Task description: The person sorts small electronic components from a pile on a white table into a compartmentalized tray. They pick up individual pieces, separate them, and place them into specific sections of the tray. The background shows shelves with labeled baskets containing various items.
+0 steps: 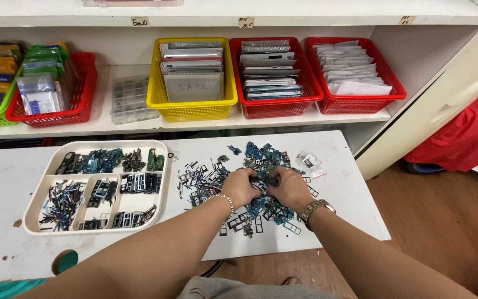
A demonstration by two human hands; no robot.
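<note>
The pile of small phone parts (pixel 255 177) lies spread over the middle of the white tabletop (pixel 6 182), and both my hands are sunk into its centre. My left hand (pixel 240 187) and my right hand (pixel 290 188) sit knuckle to knuckle, fingers curled down into the heap; they look pinched on some little piece, but the tips are buried and I cannot tell what, if anything, is clamped between them.

These bits look light and stiff: thin dark frames, blue-green slivers of circuit board. I'd judge they snag on one another and bend or snap if pulled hard, so each is best taken by its edges with the fingertips, one at a time.

A small clear bag (pixel 308 161) lies just beyond the pile on my right. To my left stands a cream sorting tray (pixel 164 182), its compartments holding like parts grouped by kind. On the shelf behind are a yellow basket (pixel 192 108) and red baskets (pixel 278 105) filled with flat packets and envelopes.
</note>
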